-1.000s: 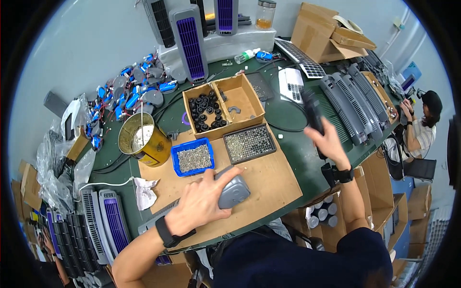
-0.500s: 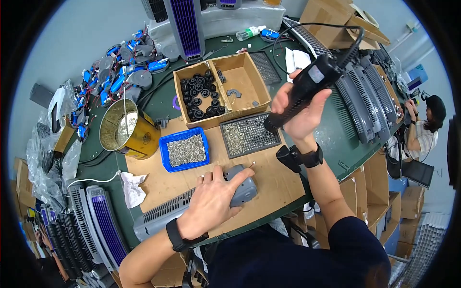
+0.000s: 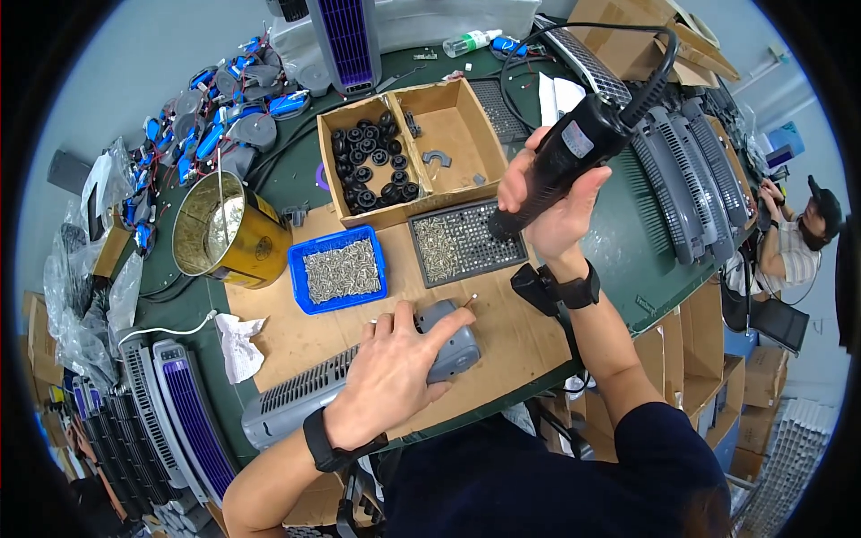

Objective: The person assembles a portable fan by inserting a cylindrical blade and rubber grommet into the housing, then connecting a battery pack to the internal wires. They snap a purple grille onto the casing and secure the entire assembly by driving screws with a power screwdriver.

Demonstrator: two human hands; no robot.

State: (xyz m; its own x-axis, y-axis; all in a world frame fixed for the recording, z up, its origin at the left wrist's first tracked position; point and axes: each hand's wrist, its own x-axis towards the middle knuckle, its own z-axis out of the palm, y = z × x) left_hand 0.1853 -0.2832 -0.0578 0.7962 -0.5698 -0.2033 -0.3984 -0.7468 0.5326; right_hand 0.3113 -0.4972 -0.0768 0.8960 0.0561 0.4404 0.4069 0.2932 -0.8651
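Observation:
My right hand (image 3: 558, 220) is wrapped round a black corded electric screwdriver (image 3: 578, 148), which tilts with its nose down over the right part of a black perforated screw tray (image 3: 471, 262). The bit's tip is hidden. Silvery screws (image 3: 437, 249) fill the left part of that tray. My left hand (image 3: 384, 363) lies across a long grey slotted fan housing (image 3: 300, 399), gripping it near its rounded right end, with the thumb and fingers over its top. A short thin wire end (image 3: 472, 299) sticks up beside the index finger. The housing rests on a flat cardboard sheet (image 3: 529, 332).
Beyond the hands stand a blue bin (image 3: 294, 276) of screws, a cardboard box (image 3: 430, 202) with black round parts, and a yellow tin (image 3: 260, 247). Blue-wrapped motors (image 3: 211, 139) pile up far left. Grey housings (image 3: 668, 193) lie right, where a co-worker (image 3: 798, 233) sits.
The whole view has shifted slightly. Both hands keep their holds, and the screwdriver's nose stays over the screw tray.

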